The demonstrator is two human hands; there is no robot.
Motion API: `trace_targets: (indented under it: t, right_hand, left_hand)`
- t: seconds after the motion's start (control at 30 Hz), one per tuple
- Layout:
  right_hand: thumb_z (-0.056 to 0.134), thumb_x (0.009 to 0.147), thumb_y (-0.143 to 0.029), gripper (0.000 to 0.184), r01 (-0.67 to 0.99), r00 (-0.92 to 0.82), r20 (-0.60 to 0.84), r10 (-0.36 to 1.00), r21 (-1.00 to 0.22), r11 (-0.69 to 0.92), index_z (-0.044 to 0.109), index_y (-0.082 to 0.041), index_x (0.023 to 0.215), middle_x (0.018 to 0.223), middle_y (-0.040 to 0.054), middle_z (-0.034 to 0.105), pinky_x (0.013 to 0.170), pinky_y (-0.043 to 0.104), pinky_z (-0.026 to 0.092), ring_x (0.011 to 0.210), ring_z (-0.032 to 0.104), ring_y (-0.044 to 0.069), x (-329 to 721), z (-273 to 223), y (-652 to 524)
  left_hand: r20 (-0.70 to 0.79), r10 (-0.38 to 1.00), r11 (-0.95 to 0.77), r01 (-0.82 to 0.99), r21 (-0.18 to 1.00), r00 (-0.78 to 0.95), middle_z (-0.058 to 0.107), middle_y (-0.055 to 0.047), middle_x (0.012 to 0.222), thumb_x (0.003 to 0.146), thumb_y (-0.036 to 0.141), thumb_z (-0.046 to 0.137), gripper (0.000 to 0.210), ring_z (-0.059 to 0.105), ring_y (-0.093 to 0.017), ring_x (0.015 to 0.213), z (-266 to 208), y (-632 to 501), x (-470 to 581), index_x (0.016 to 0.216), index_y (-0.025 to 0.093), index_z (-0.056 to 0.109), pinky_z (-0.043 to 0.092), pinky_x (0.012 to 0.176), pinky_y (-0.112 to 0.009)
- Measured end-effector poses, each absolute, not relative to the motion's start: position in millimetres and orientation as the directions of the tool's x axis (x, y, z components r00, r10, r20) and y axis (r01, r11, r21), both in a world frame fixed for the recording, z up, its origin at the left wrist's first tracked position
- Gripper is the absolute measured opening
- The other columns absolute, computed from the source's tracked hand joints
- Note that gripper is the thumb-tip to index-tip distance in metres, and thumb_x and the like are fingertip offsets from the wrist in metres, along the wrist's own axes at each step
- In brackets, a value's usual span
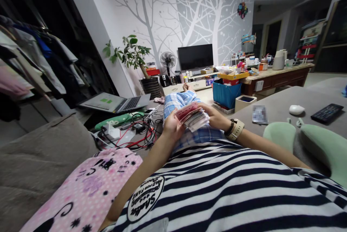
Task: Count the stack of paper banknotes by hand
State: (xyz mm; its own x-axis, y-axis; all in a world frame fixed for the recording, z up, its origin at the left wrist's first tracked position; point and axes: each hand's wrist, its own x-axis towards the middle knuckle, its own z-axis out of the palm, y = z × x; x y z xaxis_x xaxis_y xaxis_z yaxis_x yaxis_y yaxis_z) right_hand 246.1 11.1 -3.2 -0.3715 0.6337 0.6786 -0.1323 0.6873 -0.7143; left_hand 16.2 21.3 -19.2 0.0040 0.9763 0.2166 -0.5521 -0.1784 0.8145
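A thick bundle of cards or papers (195, 119) sits above my lap, with a red-pink piece at its upper left and whitish edges fanned towards me. I cannot tell whether the red-pink part is a cover or a separate piece. My left hand (172, 124) is closed round the bundle's left side, its thumb along the edge. On the other side my right hand (216, 118) grips the right edge, its fingers partly hidden behind. Blue-and-white checked trousers (180, 98) lie under both hands.
Left of my legs are a laptop (130, 104), tangled cables (146, 130) and a pink spotted blanket (100, 181). On the grey seat at right lie a blurred-out item (259, 115), a white mouse-shaped object (296, 109), a remote control (327, 112) and a green cushion (322, 145).
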Motion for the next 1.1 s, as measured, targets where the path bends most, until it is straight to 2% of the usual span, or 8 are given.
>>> trace_targets:
  t: [0.13,0.3,0.47,0.6,0.73,0.87,0.97,1.1]
  right_hand:
    - [0.108,0.084,-0.079,0.059,-0.167,-0.301,0.648,0.7,-0.758,0.631,0.096,-0.031,0.116,0.124,0.0082,0.096,0.127,0.052,0.064,0.131,0.081,0.038,237,-8,8]
    - [0.099,0.098,-0.069,0.056,-0.149,-0.186,0.605,0.774,-0.796,0.586,0.093,-0.031,0.138,0.128,0.0109,0.094,0.14,0.057,0.059,0.142,0.078,0.041,233,-9,8]
    - [0.093,0.106,-0.06,0.059,-0.135,-0.213,0.616,0.759,-0.788,0.601,0.083,-0.029,0.154,0.142,0.0129,0.089,0.145,0.055,0.058,0.147,0.078,0.038,230,-18,13]
    - [0.092,0.108,-0.066,0.068,-0.082,-0.306,0.598,0.741,-0.792,0.606,0.072,-0.027,0.161,0.145,0.0144,0.084,0.135,0.055,0.066,0.139,0.08,0.037,227,-26,17]
    - [0.092,0.107,-0.07,0.08,-0.08,-0.325,0.611,0.722,-0.778,0.623,0.066,-0.03,0.171,0.15,0.0141,0.082,0.134,0.058,0.066,0.14,0.078,0.037,225,-25,16]
    - [0.095,0.105,-0.068,0.066,-0.161,-0.294,0.647,0.704,-0.759,0.63,0.076,-0.033,0.156,0.144,0.0125,0.085,0.127,0.054,0.071,0.139,0.08,0.037,223,-24,17]
    - [0.1,0.1,-0.071,0.06,-0.205,-0.207,0.625,0.752,-0.78,0.592,0.077,-0.032,0.141,0.121,0.0069,0.086,0.103,0.048,0.074,0.115,0.082,0.032,225,-25,21]
    - [0.104,0.09,-0.079,0.067,-0.181,-0.069,0.61,0.79,-0.786,0.591,0.07,-0.03,0.12,0.089,-0.0043,0.072,0.08,0.036,0.063,0.086,0.072,0.023,228,-26,24]
  left_hand:
    - [0.185,0.973,-0.088,-0.516,0.852,0.141,0.095,-0.02,0.137,0.111,0.063,0.088,0.047,0.093,-0.045,0.133,-17,2,19,0.133,0.022,0.09,0.082,0.108,-0.061]
    - [0.313,0.926,-0.181,-0.479,0.859,0.21,0.092,-0.018,0.154,0.095,0.065,0.108,0.061,0.088,-0.044,0.144,-19,-17,28,0.139,0.026,0.092,0.081,0.107,-0.053]
    - [0.266,0.948,-0.176,-0.407,0.896,0.176,0.095,-0.014,0.143,0.086,0.038,0.116,0.069,0.094,-0.039,0.122,-27,-14,38,0.149,0.028,0.09,0.082,0.101,-0.051]
    - [0.242,0.965,-0.187,-0.38,0.906,0.102,0.096,-0.012,0.138,0.093,0.043,0.114,0.077,0.096,-0.038,0.116,-31,-14,42,0.163,0.028,0.086,0.082,0.104,-0.052]
    - [0.22,0.973,-0.185,-0.349,0.919,0.064,0.098,-0.014,0.131,0.098,0.048,0.111,0.068,0.096,-0.039,0.115,-30,-18,44,0.158,0.023,0.088,0.083,0.102,-0.051]
    - [0.191,0.981,-0.183,-0.391,0.902,-0.018,0.098,-0.014,0.123,0.103,0.04,0.106,0.05,0.096,-0.036,0.108,-22,-22,44,0.147,0.021,0.091,0.083,0.092,-0.046]
    - [0.138,0.988,-0.157,-0.455,0.876,-0.076,0.097,-0.014,0.119,0.106,0.028,0.096,0.03,0.095,-0.034,0.104,-13,-25,46,0.134,0.018,0.091,0.082,0.086,-0.043]
    - [0.078,0.986,-0.141,-0.504,0.852,-0.144,0.094,-0.011,0.11,0.11,0.021,0.082,0.012,0.092,-0.03,0.093,-3,-33,50,0.121,0.018,0.087,0.079,0.075,-0.039]
